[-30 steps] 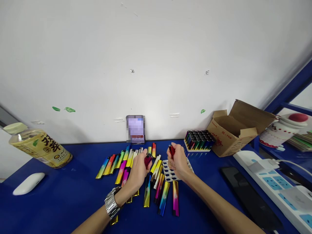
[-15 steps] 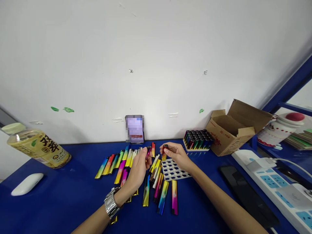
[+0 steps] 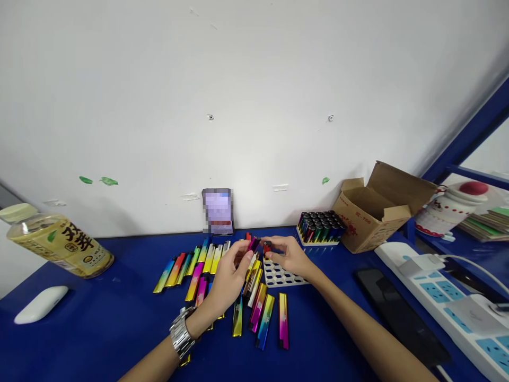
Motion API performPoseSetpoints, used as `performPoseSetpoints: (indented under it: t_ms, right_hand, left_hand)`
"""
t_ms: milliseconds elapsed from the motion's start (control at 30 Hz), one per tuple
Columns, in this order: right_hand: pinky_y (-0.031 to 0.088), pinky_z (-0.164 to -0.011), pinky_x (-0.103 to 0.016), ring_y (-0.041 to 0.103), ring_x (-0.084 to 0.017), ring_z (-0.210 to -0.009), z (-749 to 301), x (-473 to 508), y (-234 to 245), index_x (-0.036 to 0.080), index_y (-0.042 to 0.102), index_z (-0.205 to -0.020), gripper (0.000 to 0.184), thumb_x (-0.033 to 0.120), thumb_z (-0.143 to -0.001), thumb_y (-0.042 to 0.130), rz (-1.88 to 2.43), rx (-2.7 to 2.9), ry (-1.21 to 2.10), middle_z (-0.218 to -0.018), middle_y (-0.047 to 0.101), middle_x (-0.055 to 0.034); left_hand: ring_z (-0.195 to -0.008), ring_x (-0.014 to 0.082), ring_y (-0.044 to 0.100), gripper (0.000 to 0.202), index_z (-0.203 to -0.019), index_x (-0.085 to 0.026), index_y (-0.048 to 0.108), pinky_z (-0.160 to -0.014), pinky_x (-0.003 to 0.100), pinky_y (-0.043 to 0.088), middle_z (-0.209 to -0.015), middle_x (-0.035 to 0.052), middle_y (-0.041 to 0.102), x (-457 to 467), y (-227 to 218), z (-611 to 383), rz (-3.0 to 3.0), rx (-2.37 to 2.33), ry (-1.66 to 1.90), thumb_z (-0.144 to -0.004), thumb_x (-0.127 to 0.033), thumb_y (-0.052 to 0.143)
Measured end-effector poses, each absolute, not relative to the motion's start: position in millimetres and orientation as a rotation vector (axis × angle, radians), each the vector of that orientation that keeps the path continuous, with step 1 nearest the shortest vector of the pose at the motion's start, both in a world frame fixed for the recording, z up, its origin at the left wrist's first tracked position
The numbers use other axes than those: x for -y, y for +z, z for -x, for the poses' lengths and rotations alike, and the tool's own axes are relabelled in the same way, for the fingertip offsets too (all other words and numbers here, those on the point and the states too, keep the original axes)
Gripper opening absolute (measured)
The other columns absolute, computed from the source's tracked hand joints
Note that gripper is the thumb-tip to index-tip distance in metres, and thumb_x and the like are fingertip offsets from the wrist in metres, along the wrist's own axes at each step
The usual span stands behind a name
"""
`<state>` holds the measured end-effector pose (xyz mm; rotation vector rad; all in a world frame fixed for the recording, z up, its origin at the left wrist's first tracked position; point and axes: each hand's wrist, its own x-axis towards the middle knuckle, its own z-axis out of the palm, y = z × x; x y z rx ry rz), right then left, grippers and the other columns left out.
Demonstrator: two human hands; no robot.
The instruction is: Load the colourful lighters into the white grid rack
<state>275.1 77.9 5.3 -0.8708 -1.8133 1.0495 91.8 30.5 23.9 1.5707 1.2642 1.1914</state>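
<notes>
My left hand (image 3: 230, 270), with a metal watch on its wrist, is closed on a shiny purple lighter (image 3: 253, 244), its dark top end up. Close to its right, my right hand (image 3: 292, 259) pinches a red lighter (image 3: 268, 246) by its upper part, at the back left corner of a white tray with rows of holes (image 3: 278, 278). The lower end of the red lighter is hidden, so I cannot tell whether it sits in a hole. Several metallic, multicoloured lighters (image 3: 265, 321) lie loose on the blue table, in front of and to the left of the tray.
A second tray packed with upright lighters (image 3: 321, 227) stands by the wall, beside an open cardboard box (image 3: 363, 223). A phone (image 3: 218, 212) leans on the wall. At right are a black phone (image 3: 400, 313) and a power strip (image 3: 441, 297); at left, a drink bottle (image 3: 63, 241) and white case (image 3: 42, 304).
My left hand has moved right with the purple lighter, close to my right hand. My right hand has shifted slightly, and the red lighter stays in its fingers at the tray's back corner.
</notes>
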Motion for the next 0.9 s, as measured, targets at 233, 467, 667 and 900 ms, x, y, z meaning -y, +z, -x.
performPoseSetpoints:
  t_ms: [233,467,667,900]
  right_hand:
    - [0.042,-0.089,-0.04,0.053,-0.024,-0.096,-264.3,-60.6,32.1,0.021,0.069,-0.09,0.015,0.031,-0.082,0.063,0.804,1.872,0.569,-0.097,0.063,-0.0086]
    - [0.039,-0.06,-0.029,0.049,-0.015,-0.064,-279.6,-71.5,28.3,0.017,0.069,-0.077,0.024,0.038,-0.086,0.06,0.703,1.812,0.714,-0.07,0.053,-0.0024]
    - [0.041,-0.056,-0.027,0.05,-0.014,-0.056,-284.1,-76.0,11.7,0.015,0.071,-0.088,0.025,0.038,-0.087,0.059,0.68,1.961,0.594,-0.065,0.059,-0.0035]
    - [0.037,-0.052,-0.025,0.046,-0.012,-0.05,-290.4,-77.4,19.7,0.014,0.069,-0.086,0.018,0.027,-0.087,0.057,0.726,2.177,0.424,-0.06,0.057,-0.0023]
  left_hand:
    - [-0.091,0.0197,0.065,0.029,-0.103,-0.018,0.063,-0.082,0.032,0.051,-0.099,0.0068,0.07,-23.2,28.4,-95.8,-1.632,-1.192,1.119,-0.083,-0.039,0.056]
    - [-0.072,0.0224,0.059,0.03,-0.075,-0.019,0.053,-0.063,0.034,0.043,-0.072,0.0056,0.061,-17.3,38.9,-95.3,-2.109,-1.69,0.686,-0.09,-0.037,0.036]
    - [-0.074,0.0255,0.06,0.013,-0.073,-0.018,0.053,-0.061,0.032,0.038,-0.074,0.009,0.062,-13.7,36.8,-96.3,-2.306,-1.752,0.246,-0.082,-0.025,0.046]
    - [-0.067,0.0253,0.062,0.019,-0.086,-0.015,0.058,-0.054,0.03,0.034,-0.074,0.011,0.065,-16.1,41.4,-93.6,-2.329,-1.808,0.001,-0.084,-0.024,0.042]
